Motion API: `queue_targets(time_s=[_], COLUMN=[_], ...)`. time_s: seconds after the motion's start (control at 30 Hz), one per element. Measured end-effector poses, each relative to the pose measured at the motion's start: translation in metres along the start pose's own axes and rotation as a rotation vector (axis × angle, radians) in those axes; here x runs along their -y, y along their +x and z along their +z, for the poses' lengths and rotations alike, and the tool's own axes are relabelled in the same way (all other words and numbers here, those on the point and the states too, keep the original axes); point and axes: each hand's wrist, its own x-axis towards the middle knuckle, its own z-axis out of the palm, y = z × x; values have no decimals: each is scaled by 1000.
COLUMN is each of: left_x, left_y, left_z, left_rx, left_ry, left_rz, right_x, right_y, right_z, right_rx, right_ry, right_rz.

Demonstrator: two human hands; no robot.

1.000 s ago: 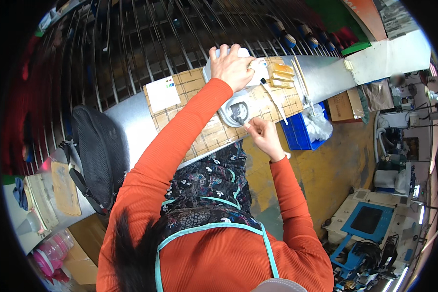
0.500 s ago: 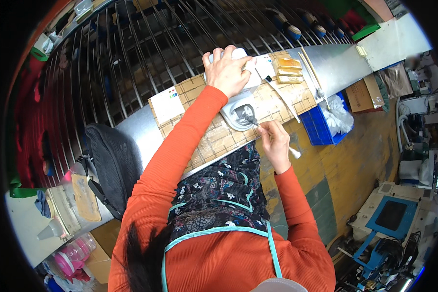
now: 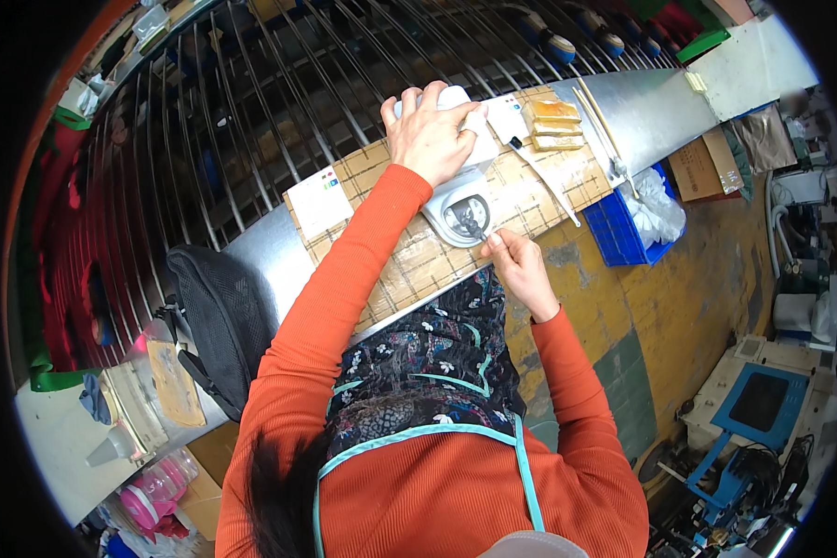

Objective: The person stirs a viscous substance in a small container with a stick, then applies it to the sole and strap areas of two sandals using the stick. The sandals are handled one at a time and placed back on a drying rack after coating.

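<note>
A small white toilet-shaped piece [image 3: 436, 212] lies on a board [image 3: 395, 284] covered in tan checked sheeting, its oval opening toward me. My left hand [image 3: 430, 137] is wrapped over the far, boxy end of the piece. At the near edge of the opening, my right hand [image 3: 521, 267] pinches a thin tool with a dark, brush-like tip [image 3: 474, 228]. That tip is inside the opening, where dark grey marks show. Most of the tool's handle is hidden by my fingers. Right of the piece lies a slim white stick with a black end [image 3: 544, 181].
Yellowish blocks [image 3: 554, 127] and thin wooden sticks [image 3: 600, 123] lie at the right. A blue bin [image 3: 614, 234] holding white plastic [image 3: 658, 212] stands beyond them. A white printed card [image 3: 319, 202] and black bag [image 3: 219, 321] are left. Metal bars [image 3: 251, 112] run behind the bench.
My right hand has shifted slightly left and turned, so the tool's white rear end no longer shows. The tip is a little farther into the opening. My left hand keeps its hold.
</note>
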Motion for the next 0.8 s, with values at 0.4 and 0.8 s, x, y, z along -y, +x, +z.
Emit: queue_targets(time_s=[0.4, 0.8], left_x=[1, 29], left_y=[-1, -34], left_z=[-1, -24], left_rx=[-15, -437], left_ry=[-6, -555], left_rz=[27, -38], right_x=[14, 10], right_y=[-17, -30], right_z=[-7, 19], right_rx=[-225, -29], right_ry=[137, 1018], right_rz=[-126, 160])
